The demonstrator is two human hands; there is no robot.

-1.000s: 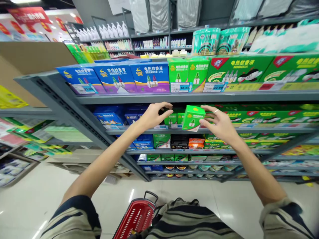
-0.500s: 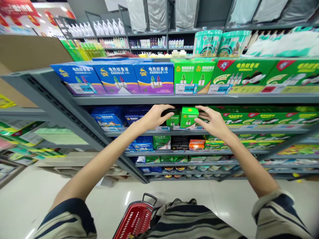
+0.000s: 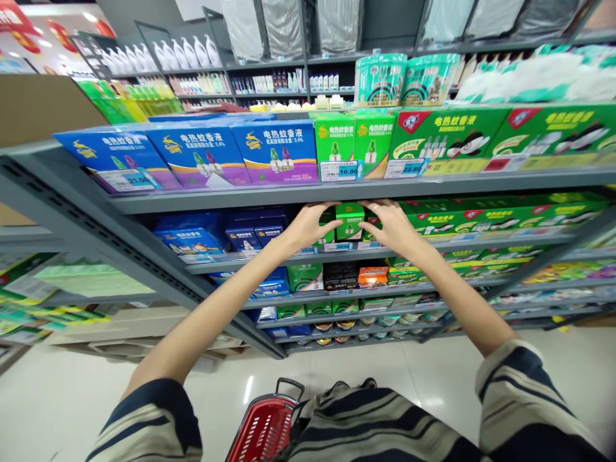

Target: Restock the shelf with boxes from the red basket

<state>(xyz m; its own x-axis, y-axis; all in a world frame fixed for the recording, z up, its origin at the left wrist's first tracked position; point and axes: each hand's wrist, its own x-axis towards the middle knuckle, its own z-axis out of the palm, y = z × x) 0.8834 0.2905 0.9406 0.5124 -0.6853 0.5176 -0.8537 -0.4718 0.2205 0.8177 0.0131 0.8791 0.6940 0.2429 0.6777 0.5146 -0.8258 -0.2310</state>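
Observation:
A small green box of mosquito-repellent liquid point(image 3: 350, 222) stands on the second shelf, between my two hands. My left hand point(image 3: 312, 226) is at its left side, thumb at the front edge and fingers reaching over towards the top. On the opposite side my right hand point(image 3: 392, 226), with a ring on one finger, has its thumb against the box front and its fingertips near the upper edge. Both hands grip the box from the sides. Another green box is partly hidden behind my left thumb.
The upper shelf edge point(image 3: 289, 197) runs just above my hands. Blue boxes point(image 3: 192, 234) stand to the left and larger green boxes point(image 3: 505, 215) to the right. Lower shelves hold more packages. A red shopping basket point(image 3: 262, 427) is on the floor by my legs.
My left hand has closed in on the green box from the left. The box sits further back between both hands. The view has shifted slightly.

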